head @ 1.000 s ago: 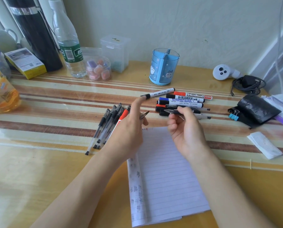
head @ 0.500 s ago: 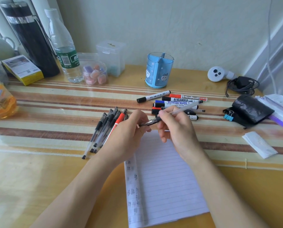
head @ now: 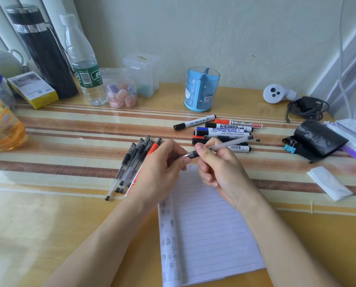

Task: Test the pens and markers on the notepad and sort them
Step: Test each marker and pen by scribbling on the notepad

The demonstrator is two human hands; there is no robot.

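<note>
My right hand grips a clear gel pen near its black grip, with the metal tip pointing left. My left hand has its fingers curled at that tip and pinches the pen's small cap, which is mostly hidden. Both hands hover over the top edge of the lined notepad. A bunch of black gel pens and one red pen lies left of my left hand. Several whiteboard markers lie in a pile behind my right hand.
A blue divided pen holder stands behind the markers. At the back left are a water bottle, a black flask and a jar of erasers. At the right lie a black pouch, a blue binder clip and a folded tissue.
My hands were apart, the left with the cap and the right with the pen. They have come together, and the pen's tip now meets my left fingers.
</note>
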